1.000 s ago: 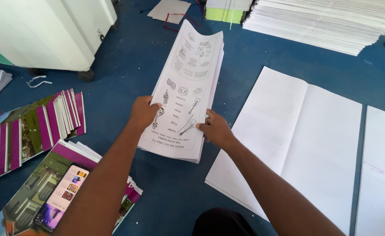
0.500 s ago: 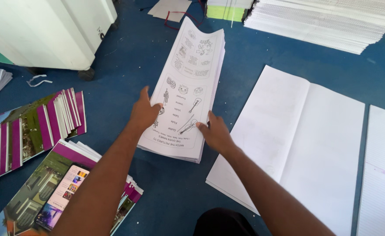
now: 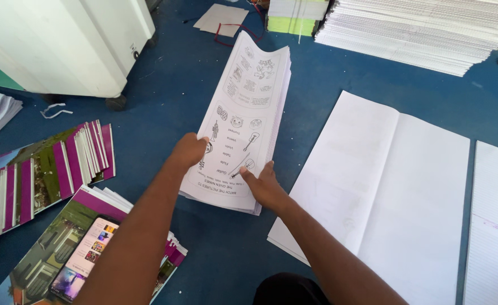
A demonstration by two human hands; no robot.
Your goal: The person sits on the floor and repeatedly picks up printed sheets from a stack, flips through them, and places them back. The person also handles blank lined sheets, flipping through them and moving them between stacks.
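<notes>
A long stack of printed white sheets (image 3: 248, 107) with black drawings lies on the blue floor (image 3: 175, 96) in front of me. My left hand (image 3: 189, 151) grips the stack's near left edge. My right hand (image 3: 264, 185) rests flat on the near right corner, fingers pressed on the top sheet. The far end of the stack curls up slightly.
Large blank white sheets (image 3: 384, 186) lie to the right, lined sheets (image 3: 494, 226) beyond them. Purple and green covers (image 3: 45, 169) fan out at left; a phone (image 3: 85, 257) lies on a nearer pile. A white cabinet (image 3: 62, 39) stands far left, tall paper stacks (image 3: 429, 28) far right.
My right hand has slid from the stack's right edge onto the top sheet near the front corner. The left hand stays at the left edge.
</notes>
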